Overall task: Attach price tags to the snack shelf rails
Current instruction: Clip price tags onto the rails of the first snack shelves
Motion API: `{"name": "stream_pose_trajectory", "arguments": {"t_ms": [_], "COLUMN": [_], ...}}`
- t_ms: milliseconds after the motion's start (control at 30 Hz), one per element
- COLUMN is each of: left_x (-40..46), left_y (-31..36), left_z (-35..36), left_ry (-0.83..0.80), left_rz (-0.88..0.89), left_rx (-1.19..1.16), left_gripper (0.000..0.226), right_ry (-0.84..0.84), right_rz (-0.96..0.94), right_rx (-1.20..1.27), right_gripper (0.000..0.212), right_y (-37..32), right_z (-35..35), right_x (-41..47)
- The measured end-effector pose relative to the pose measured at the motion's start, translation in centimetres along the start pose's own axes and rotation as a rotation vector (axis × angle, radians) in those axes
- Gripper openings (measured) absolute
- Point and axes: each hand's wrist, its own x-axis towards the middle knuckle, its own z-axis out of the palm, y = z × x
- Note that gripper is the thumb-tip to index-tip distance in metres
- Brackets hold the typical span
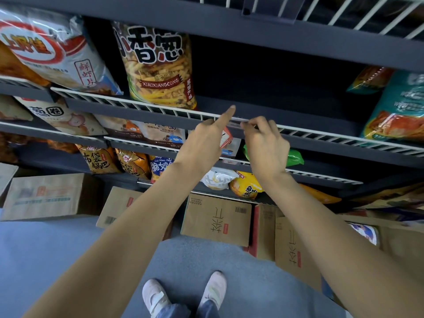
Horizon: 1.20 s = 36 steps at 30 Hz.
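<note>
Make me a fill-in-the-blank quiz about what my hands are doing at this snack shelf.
1. The left hand points with its ____ finger.
2. The right hand pinches a small tag at the white ____ rail of the shelf.
3. The yellow XIAOXIANGCONG snack bag stands to the ____ of both hands.
4. Brown ____ boxes sit on the floor.

Missing: index; wire; left; cardboard

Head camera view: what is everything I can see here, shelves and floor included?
Snack bags: many, yellow, white, orange and teal, on the shelves.
Shelf rails: several, white wire on dark grey shelves.
Price tag: one, pale, at the rail between the hands, mostly hidden.
Cardboard boxes: several, brown, on the floor under the shelves.
Floor: blue-grey.
Shoes: two, pale pink, bottom centre.
Left hand: forefinger pointing over the rail.
Right hand: fingers pinching at the rail.
</note>
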Motion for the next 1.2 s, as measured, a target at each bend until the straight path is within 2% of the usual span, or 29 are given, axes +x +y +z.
{"name": "stream_pose_trajectory", "arguments": {"t_ms": [133,600,867,1000,1100,1200], "left_x": [0.6,0.6,0.5,0.2,-0.4,-1.0], "left_y": [-0.5,-1.8,-1.1,-0.7,-0.6,-0.7], "left_z": [0.1,0.1,-0.2,-0.4,-1.4,-2.9], "left_ry": [-0.122,-0.202,-0.225,-0.121,0.050,0.102], "left_rz": [-0.018,-0.057,-0.057,-0.076,-0.195,-0.312], "left_rx": [0.165,-0.010,-0.017,-0.098,-0.323,-0.528], "left_gripper": [0.087,0.088,0.085,0.073,0.054,0.040], "right_ry": [0.012,-0.057,-0.120,-0.260,-0.359,-0.443], "right_rz": [-0.007,-0.036,-0.053,-0.038,0.010,0.094], "right_rx": [0.001,-0.023,-0.031,0.066,0.230,0.402], "right_gripper": [0.042,0.044,0.047,0.048,0.046,0.052], "right_y": [0.2,-0.3,-0.6,-0.4,-0.3,-0.8], "right_z": [0.1,-0.5,-1.2,-2.0,-2.8,-4.4], "right_x": [-0.5,-0.8,-0.7,-0.6,-0.3,0.3]}}
